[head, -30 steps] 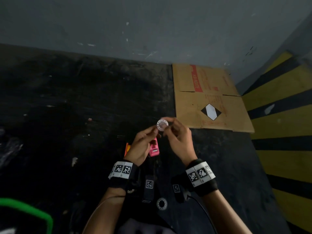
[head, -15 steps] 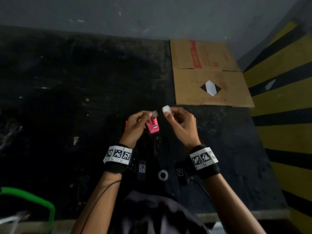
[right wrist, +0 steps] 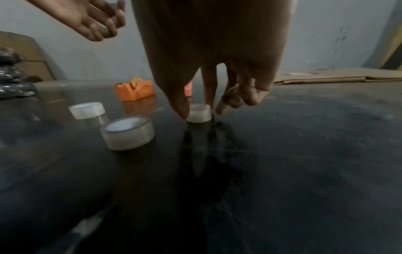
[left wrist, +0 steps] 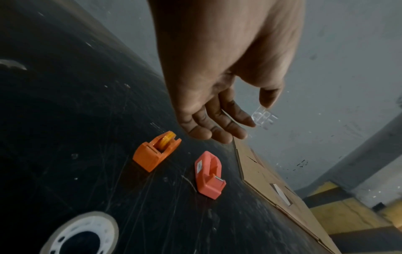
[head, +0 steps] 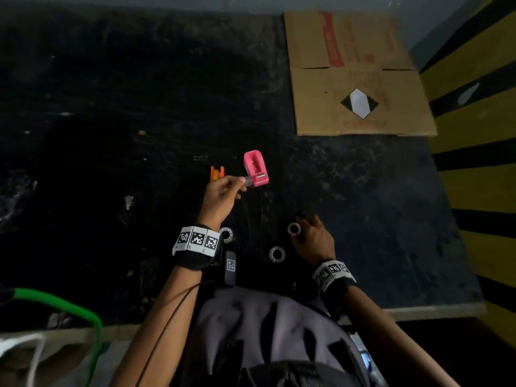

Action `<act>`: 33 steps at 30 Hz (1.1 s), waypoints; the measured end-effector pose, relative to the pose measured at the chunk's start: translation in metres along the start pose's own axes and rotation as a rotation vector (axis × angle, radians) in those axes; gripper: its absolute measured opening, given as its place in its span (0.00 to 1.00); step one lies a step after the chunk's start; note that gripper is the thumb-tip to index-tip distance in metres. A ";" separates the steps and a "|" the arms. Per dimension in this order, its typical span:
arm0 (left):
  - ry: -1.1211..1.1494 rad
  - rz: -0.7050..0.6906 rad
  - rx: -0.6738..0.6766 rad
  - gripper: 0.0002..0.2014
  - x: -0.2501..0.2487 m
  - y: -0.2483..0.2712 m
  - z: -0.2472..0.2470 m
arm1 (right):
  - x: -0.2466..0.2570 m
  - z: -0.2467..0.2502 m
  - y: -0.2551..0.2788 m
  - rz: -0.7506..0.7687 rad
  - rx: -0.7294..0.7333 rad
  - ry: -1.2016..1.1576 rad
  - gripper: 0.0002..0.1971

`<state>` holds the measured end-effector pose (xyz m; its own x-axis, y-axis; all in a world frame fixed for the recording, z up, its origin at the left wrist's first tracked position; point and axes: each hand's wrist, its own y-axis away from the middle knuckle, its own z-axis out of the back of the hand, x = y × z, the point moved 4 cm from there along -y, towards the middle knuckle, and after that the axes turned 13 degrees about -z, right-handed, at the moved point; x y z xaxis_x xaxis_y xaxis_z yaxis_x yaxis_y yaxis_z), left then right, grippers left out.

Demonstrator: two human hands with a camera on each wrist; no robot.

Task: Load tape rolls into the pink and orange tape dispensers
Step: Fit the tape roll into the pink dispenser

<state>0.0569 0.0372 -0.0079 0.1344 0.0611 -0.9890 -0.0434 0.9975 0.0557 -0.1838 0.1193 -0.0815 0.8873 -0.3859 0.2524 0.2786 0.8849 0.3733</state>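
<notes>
The pink dispenser lies on the black table with no roll in its slot. The orange dispenser stands to its left and holds a yellow roll. My left hand hovers above them and pinches a small clear spool between thumb and forefinger. My right hand is down at the table nearer to me, thumb and fingers pinching a clear tape roll that sits flat on the surface.
Two more clear tape rolls lie near the front of the table. A flattened cardboard box lies at the back right. A yellow and black striped wall runs along the right. A green tube curves at the lower left.
My right hand has come down from beside the pink dispenser to the table near me, with a tape roll under its fingers. The left hand still pinches the clear spool.
</notes>
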 end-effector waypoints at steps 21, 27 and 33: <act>-0.109 0.015 0.309 0.11 -0.011 0.017 -0.023 | 0.056 0.080 0.019 0.281 0.041 -0.768 0.18; -0.119 -0.011 0.327 0.10 -0.017 0.019 -0.026 | 0.071 0.085 0.021 0.325 0.082 -0.806 0.20; -0.116 -0.014 0.317 0.08 -0.016 0.019 -0.022 | 0.074 0.086 0.020 0.321 0.088 -0.828 0.21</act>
<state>0.0321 0.0548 0.0058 0.2458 0.0326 -0.9688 0.2671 0.9585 0.1000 -0.1446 0.0861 0.0209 0.3583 -0.2178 0.9079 0.0030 0.9727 0.2321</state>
